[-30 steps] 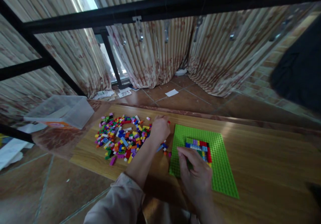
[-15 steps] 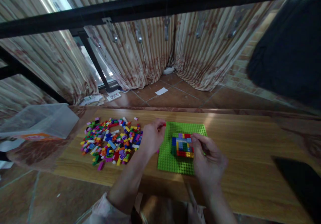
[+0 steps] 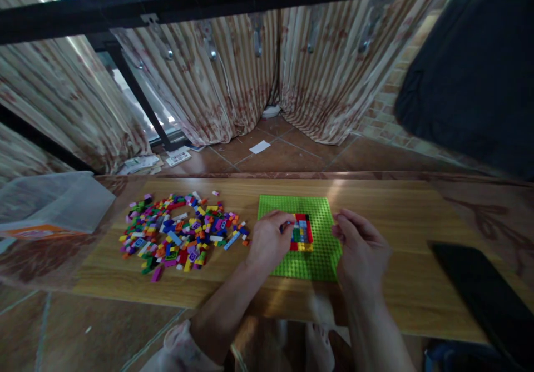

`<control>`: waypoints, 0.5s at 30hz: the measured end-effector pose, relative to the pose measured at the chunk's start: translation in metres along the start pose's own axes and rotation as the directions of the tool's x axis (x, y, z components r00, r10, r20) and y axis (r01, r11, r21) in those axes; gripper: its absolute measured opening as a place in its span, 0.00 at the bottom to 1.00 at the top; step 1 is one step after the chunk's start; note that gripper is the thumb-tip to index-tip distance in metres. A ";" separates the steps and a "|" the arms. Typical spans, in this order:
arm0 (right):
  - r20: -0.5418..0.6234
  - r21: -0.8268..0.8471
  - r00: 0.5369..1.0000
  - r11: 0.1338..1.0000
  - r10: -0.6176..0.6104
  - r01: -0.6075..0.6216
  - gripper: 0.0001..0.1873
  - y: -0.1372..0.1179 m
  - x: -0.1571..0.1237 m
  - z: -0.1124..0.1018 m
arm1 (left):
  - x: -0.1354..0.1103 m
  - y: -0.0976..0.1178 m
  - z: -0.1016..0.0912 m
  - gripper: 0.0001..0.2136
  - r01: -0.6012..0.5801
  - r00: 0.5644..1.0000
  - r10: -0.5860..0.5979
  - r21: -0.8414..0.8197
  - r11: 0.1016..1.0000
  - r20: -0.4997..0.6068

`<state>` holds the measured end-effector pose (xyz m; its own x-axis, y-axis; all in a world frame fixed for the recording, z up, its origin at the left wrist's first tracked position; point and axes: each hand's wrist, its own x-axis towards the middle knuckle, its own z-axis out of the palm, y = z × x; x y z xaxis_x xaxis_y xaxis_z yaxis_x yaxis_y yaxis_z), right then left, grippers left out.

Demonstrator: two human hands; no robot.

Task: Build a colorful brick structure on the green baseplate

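Observation:
A green baseplate (image 3: 317, 252) lies on the wooden table (image 3: 396, 216). On it stands a small block of coloured bricks (image 3: 302, 233), red at its edges. My left hand (image 3: 269, 241) rests on the plate's left part, its fingers curled and pinched against the block's left side; what they hold is hidden. My right hand (image 3: 361, 249) sits at the plate's right edge with its fingers bent and pressed down on the plate. A heap of loose coloured bricks (image 3: 179, 233) is spread to the left of my left hand.
A clear plastic box (image 3: 50, 205) lies at the table's far left. A dark flat object (image 3: 484, 299) rests at the table's right front. Curtains, a black metal frame and a tiled floor are beyond the table. My bare feet show under the front edge.
My left hand has left the brick heap and come onto the plate beside the brick block. My right hand has shifted from the block to the plate's right edge. The camera has panned.

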<state>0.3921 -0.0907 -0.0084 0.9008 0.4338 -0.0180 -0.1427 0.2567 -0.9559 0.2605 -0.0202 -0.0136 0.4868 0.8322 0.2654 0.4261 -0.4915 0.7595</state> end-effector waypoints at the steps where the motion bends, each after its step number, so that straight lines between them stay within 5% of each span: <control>1: -0.001 -0.003 1.000 1.000 0.001 -0.001 0.12 0.001 0.001 0.000 | 0.001 0.000 0.001 0.07 -0.012 1.000 0.012 0.025 1.000 -0.006; 15: -0.008 -0.006 0.993 0.993 0.117 -0.117 0.14 0.001 0.001 0.004 | 0.007 -0.001 0.016 0.05 -0.009 0.998 0.022 0.203 0.979 -0.062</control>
<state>0.3909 -0.0864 -0.0082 0.8811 0.4541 -0.1321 -0.2447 0.1989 -0.9490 0.2761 -0.0181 -0.0219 0.4476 0.8355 0.3187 0.5673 -0.5408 0.6210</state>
